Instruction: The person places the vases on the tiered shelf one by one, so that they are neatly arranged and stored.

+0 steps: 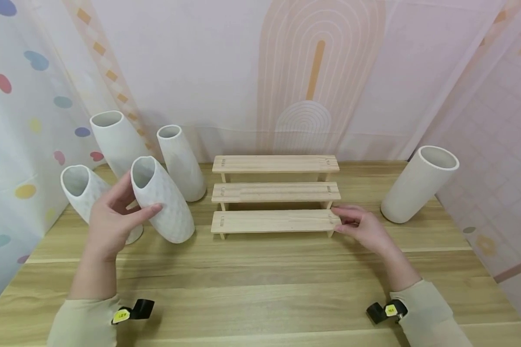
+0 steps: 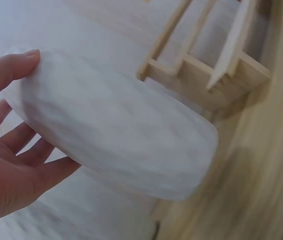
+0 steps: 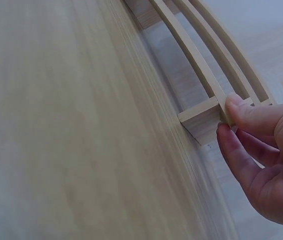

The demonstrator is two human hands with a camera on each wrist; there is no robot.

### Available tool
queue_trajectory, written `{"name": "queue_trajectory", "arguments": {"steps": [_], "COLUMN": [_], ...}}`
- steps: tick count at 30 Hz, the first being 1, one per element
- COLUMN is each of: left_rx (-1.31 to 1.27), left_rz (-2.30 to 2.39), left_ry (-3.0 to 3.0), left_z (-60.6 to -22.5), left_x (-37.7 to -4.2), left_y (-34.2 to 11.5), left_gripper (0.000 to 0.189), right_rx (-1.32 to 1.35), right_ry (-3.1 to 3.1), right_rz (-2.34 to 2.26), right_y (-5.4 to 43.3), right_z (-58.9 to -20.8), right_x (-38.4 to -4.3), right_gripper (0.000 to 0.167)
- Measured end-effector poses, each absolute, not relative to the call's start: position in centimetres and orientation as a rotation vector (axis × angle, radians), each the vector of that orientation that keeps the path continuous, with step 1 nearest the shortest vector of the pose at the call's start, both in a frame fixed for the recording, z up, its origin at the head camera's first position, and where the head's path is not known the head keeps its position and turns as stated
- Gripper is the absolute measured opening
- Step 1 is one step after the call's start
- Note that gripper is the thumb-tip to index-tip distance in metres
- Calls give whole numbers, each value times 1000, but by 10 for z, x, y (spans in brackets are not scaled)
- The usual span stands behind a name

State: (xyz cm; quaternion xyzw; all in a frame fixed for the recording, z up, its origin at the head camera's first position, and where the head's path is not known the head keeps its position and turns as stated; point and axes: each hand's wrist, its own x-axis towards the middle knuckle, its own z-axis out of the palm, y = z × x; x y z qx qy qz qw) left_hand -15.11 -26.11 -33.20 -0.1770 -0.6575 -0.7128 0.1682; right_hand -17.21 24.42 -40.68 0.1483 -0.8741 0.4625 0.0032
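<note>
My left hand [image 1: 113,214] grips a white dimpled vase [image 1: 167,207] near its mouth, with the thumb on one side and the fingers on the other. In the left wrist view the same vase [image 2: 121,125] appears tilted, its base close to the wooden tabletop; whether it touches cannot be told. A three-tier wooden display stand [image 1: 275,221] stands in the middle of the table. At its right end my right hand [image 1: 364,226] pinches the lowest board. The right wrist view shows thumb and fingertips on the end of the stand [image 3: 201,117].
Left of the stand are a tall white vase [image 1: 117,140], a slimmer white vase [image 1: 182,166] and another dimpled vase [image 1: 80,193], partly behind my left hand. A white cylindrical vase [image 1: 417,185] stands at the right. Printed curtains [image 1: 191,62] hang behind the wooden table [image 1: 260,299].
</note>
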Motion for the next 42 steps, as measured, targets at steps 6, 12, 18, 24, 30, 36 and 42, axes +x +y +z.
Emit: {"name": "queue_trajectory", "arguments": {"steps": [6,12,18,24,30,36,42], "left_rx": [-599,-609,-473,-436,-486,-577,-673], "left_rz": [-2040,-2034,-2019,-1999,-2059,-2022,-1982], "left_ry": [-1829,-1841,-1955,-2044,-2004,-2012,-2025], "left_z": [-312,-303,-307,-316,-321,-323,-326], "left_x": [-143,-139,-141,-146,-149,-154,-158], "left_y": [-247,-220,-188,-153,-116,-82,-49], "left_gripper": [80,79,79,78,80,78,78], "right_rx": [471,483,498,506,508,501,514], "right_ry": [-2740,-2744,-2749,-2736,-2725,-2729,-2723], "right_rz": [1462,1446,1420,1434,1457,1449,1462], "right_y": [244,243,242,239,235,234,234], "right_z": [-405,-405,-404,-402,-400,-400,-399], "right_x": [-172,-173,-173,-171,-169,-169,-168], "right_gripper": [42,42,43,42,42,43,42]}}
